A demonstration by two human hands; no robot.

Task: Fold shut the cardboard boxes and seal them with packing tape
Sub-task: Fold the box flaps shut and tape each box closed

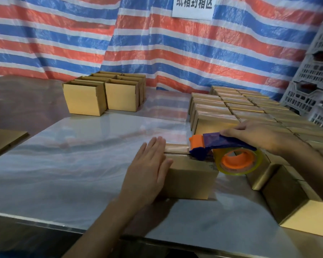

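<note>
At the far left edge of the frame, a flat piece of cardboard (5, 141) is lying on the shiny table (73, 164). In the upper left, a small bunch of open boxes (104, 93) is waiting with flaps up; these are probably the ones you are yet to close.

In the middle, you are pressing your left hand (147, 172) flat against the left end of the box (189, 180) you are working on. Your fingers are straight and close together, not gripping anything. You are likely doing this so the box is not sliding away while the tape is going on.

Right of that, your right hand (257, 135) is wrapping its fingers over the blue handle of the tape gun (226, 151). Its orange nose is sitting on the seam on top of the box, so the tape is covering the crack between the flaps.

On the right side, many taped boxes (237, 107) are standing packed in neat rows, with grey plastic crates (313, 79) stacked behind them.
</note>
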